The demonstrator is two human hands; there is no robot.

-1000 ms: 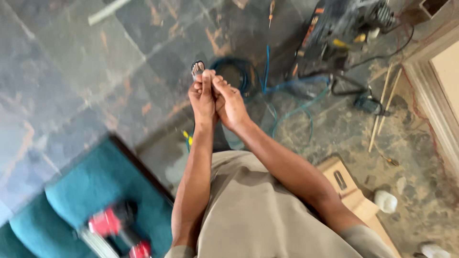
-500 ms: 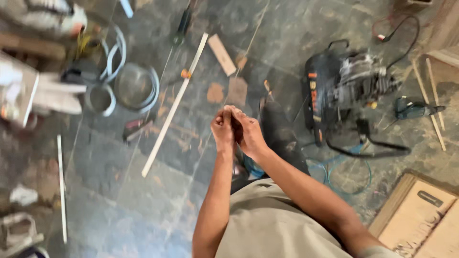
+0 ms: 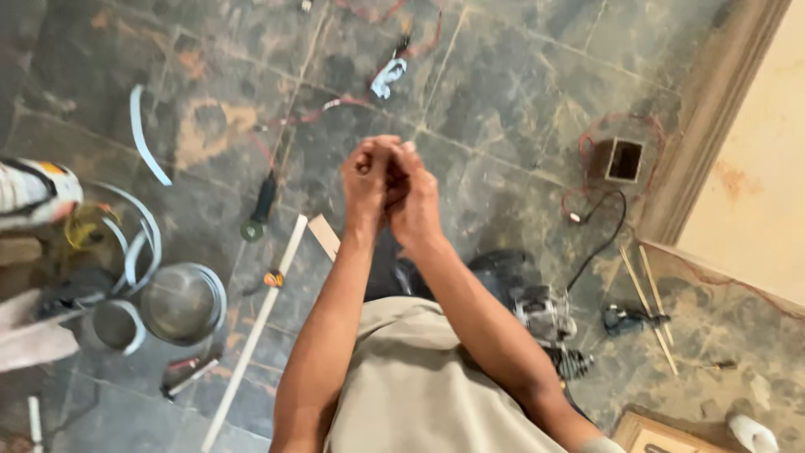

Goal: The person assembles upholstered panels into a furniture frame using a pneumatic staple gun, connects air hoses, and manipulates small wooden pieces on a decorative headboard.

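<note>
Seemingly hands together above upright-running white strip.

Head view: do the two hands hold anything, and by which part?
It cannot be told. The left hand and right hand are clasped together out in front of the body, fingers curled; anything between them is hidden.

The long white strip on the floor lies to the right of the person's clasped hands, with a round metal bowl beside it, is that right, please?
Not quite: the head view shows the long white strip lying to the left of the clasped hands, not the right. The round metal bowl is indeed beside it.
</note>
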